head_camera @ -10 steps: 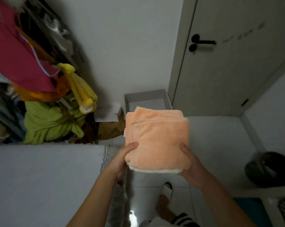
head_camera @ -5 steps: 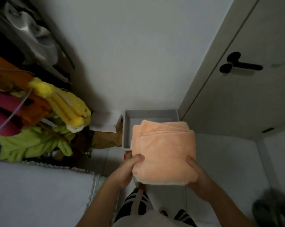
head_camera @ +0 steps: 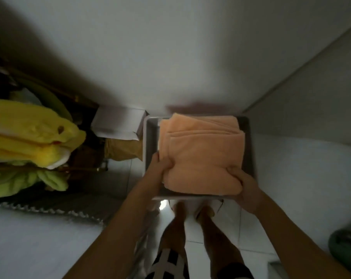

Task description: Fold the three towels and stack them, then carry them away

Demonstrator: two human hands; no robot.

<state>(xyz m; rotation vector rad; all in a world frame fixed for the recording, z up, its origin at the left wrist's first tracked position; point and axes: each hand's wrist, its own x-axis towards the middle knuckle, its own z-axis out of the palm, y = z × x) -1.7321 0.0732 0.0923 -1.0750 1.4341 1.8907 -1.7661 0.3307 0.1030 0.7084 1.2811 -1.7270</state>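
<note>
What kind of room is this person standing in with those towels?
Probably a bedroom or laundry corner of a home. Colourful clothes hang at the left, the floor is pale tile, and a grey bin sits against the wall under the folded orange towels that both hands hold.

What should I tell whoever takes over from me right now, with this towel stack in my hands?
Left hand: grips the near left edge of the folded towel stack.
Right hand: grips the near right corner.
The peach stack is over the grey tray on the floor by the wall; whether it rests in it cannot be told.
Done: towels folded, stacked, carried here.
Left: set the stack down in the tray, if that is the spot, and release both grips.
</note>
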